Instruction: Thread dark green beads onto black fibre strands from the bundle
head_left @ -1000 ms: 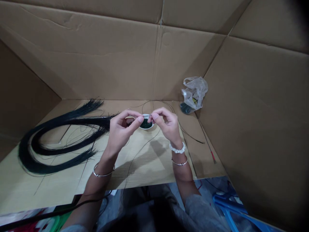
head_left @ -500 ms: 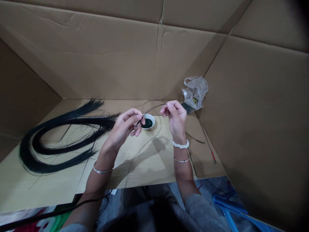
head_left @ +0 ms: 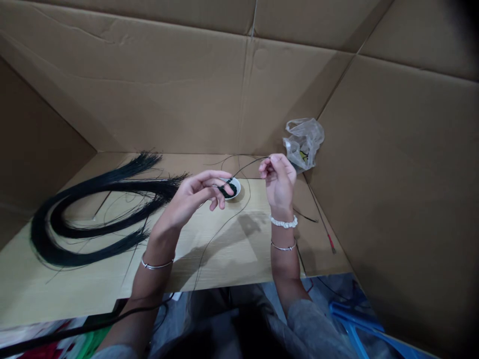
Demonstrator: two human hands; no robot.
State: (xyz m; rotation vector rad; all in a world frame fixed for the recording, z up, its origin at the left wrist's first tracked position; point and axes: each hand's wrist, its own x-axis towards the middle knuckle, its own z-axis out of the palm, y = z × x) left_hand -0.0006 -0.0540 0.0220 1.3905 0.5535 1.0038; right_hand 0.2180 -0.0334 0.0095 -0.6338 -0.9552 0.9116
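Observation:
A thin dark thread [head_left: 250, 165] stretches between my two hands in a shallow arc. My right hand [head_left: 280, 180] pinches its far end between thumb and fingertips, palm turned up. On the left, the thread runs between the thumb and the long outstretched fingers of my left hand [head_left: 192, 197], with a small dark cluster on it near the fingertips. Just under those fingertips stands a small white bowl [head_left: 238, 186] holding tiny dark green beads [head_left: 233, 190]. My left hand hides part of the bowl.
Bundles of dark strands [head_left: 41, 234] lie curved on the left of the table [head_left: 224, 259]. A clear plastic bag [head_left: 305, 142] sits in the back right corner. A thin rod with a red tip [head_left: 331, 241] lies at right. Cardboard walls [head_left: 168, 89] enclose the back and sides.
My right hand has moved slightly right and up, still pinching the thread. The fingers of my left hand have straightened and loosened from a tighter pinch, reaching over the bowl.

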